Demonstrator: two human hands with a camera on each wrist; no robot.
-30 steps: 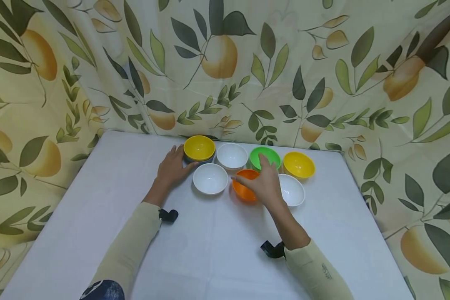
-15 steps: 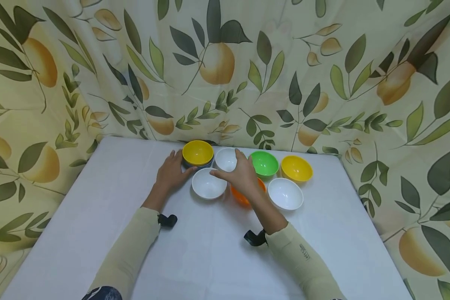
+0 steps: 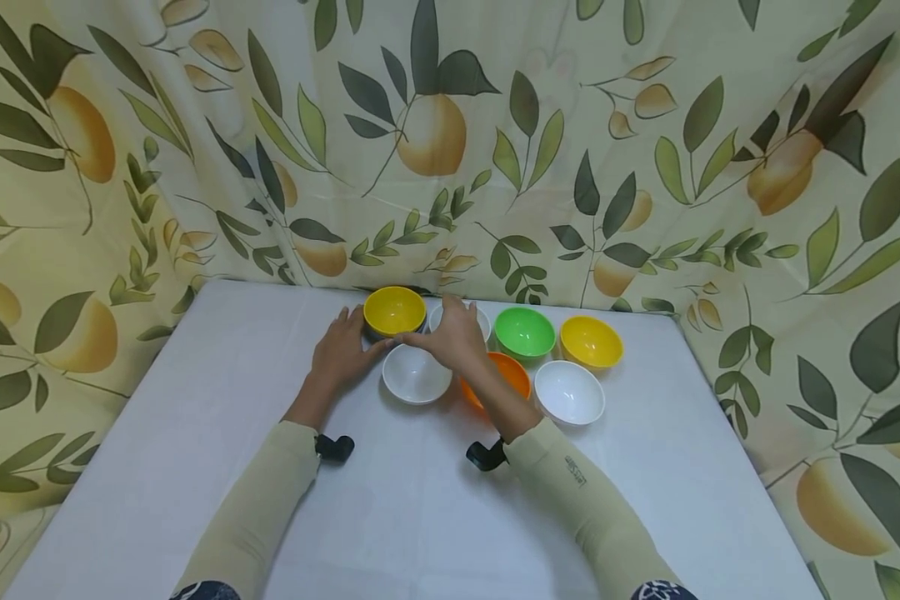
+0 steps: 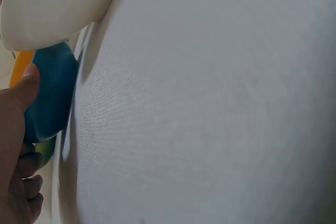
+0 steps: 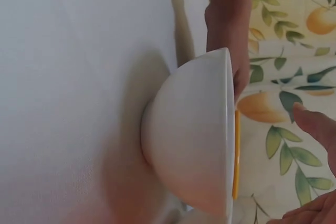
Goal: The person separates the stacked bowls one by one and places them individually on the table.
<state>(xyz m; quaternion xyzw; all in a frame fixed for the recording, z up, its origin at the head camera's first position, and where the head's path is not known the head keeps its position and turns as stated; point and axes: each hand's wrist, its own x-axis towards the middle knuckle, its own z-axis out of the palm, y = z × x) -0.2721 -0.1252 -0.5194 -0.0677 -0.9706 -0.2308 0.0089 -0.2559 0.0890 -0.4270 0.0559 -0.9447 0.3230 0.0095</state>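
My left hand [image 3: 337,354] holds the side of a blue bowl [image 4: 52,93], its thumb on the near wall and its fingers bent beside it. A yellow bowl [image 3: 394,310] sits stacked inside the blue one. My right hand [image 3: 456,337] hovers over the back white bowl [image 3: 483,321], thumb stretched toward the stack's front and fingers spread. In the right wrist view, its thumb and fingers stand apart with nothing between them. Directly in front of the stack is another white bowl [image 3: 414,379], which fills much of the right wrist view.
An orange bowl [image 3: 512,373] lies partly under my right forearm. Farther right stand a green bowl [image 3: 525,332], a second yellow bowl [image 3: 591,342] and a white bowl [image 3: 570,392]. A fruit-patterned cloth [image 3: 435,133] hangs right behind the white table [image 3: 412,517].
My right hand has moved left, from above the orange and green bowls to beside the yellow-and-blue stack. My left hand has stayed at the stack. The view has tilted slightly.
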